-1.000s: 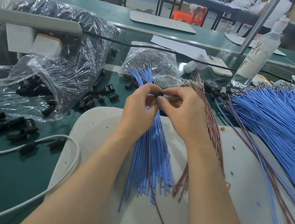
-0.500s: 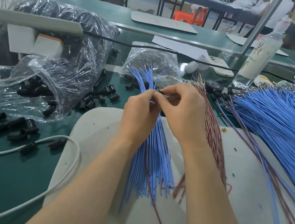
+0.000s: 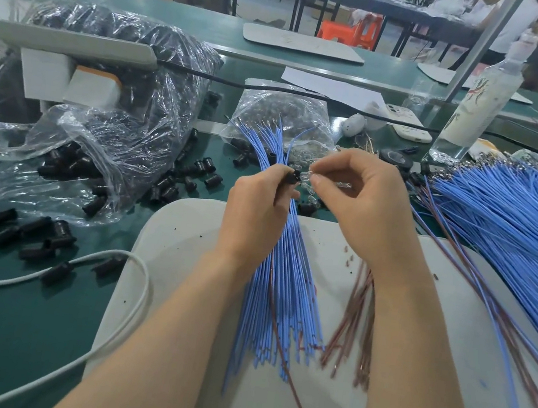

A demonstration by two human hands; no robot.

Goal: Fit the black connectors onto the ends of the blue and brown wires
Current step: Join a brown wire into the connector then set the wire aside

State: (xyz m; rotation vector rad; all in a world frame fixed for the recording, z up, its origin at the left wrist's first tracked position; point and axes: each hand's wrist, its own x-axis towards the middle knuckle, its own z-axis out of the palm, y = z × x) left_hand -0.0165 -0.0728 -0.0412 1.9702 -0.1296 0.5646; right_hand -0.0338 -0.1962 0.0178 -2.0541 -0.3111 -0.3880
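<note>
My left hand [image 3: 255, 215] grips a small black connector [image 3: 294, 177] at its fingertips, above a bundle of blue wires [image 3: 283, 292] that fans out across the white board [image 3: 188, 227]. My right hand [image 3: 361, 203] pinches a small clear part [image 3: 309, 177] right against the connector. A bundle of brown wires [image 3: 352, 326] lies on the board under my right forearm. Loose black connectors [image 3: 192, 172] are scattered on the green table to the left.
Clear bags of black connectors [image 3: 110, 119] fill the left side, and a smaller clear bag [image 3: 281, 108] sits behind my hands. A large heap of blue wires [image 3: 516, 231] lies right. A white cable [image 3: 106, 271], a bottle [image 3: 478, 105] and a phone [image 3: 407, 123] are nearby.
My hands have drawn slightly apart, so the black connector and the clear part now show between the fingertips. The view has shifted a little.
</note>
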